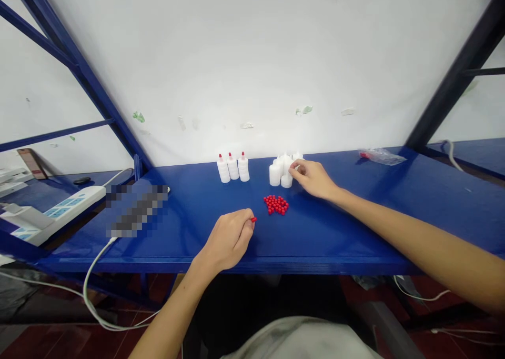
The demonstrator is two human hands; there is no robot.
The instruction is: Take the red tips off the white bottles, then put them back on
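Observation:
Between the thumb and fingers of my left hand (232, 238), closed in a pinch, is a small red cap (253, 219), held low over the front of the blue table. My right hand (313, 179) reaches to a cluster of white plastic bottles (275, 175), its fingertips closed on a white bottle (286, 180) at the near right of the group. The fingers partly cover that bottle and the ones behind it. A pile of loose red caps (276, 205) lies between my hands. Left of the cluster, three white bottles with red tips (232, 168) stand upright in a row.
The blue table (189, 232) runs along a white wall, with blue metal posts at both sides. A blurred-out dark device (138, 211) with a white cable lies at left, near a power strip (63, 211). A clear plastic bag (381, 156) lies at back right.

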